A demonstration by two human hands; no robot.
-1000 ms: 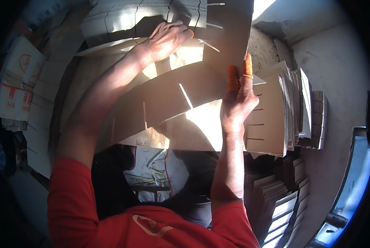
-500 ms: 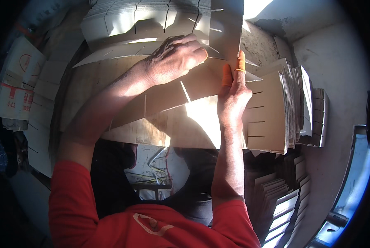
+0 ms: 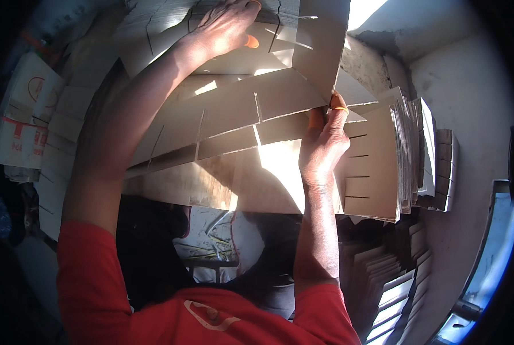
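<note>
My right hand (image 3: pixel 325 144), with orange finger cots on its fingertips, pinches slotted cardboard dividers where they meet. One long divider strip (image 3: pixel 228 118) runs leftward from it, slots along its near edge, with another strip (image 3: pixel 280 127) just under it. An upright cardboard piece (image 3: pixel 323 46) rises from the same corner toward the far side. My left hand (image 3: pixel 225 29), also wearing orange finger cots, is over the far stack of slotted cardboard sheets (image 3: pixel 168 20), thumb and forefinger apart. Its other fingers are partly hidden.
A wooden board (image 3: pixel 211 187) lies beneath the strips. Slotted cardboard sheets (image 3: pixel 372 167) are stacked at the right, with more cardboard pieces (image 3: pixel 383 276) below. A white box with red print (image 3: pixel 24 115) stands at the left. Strong sunlight falls across the board.
My left hand has moved from the divider joint away to the far stack. The long strip at my right hand now shows apart from the strip below, and my right hand has dipped slightly nearer.
</note>
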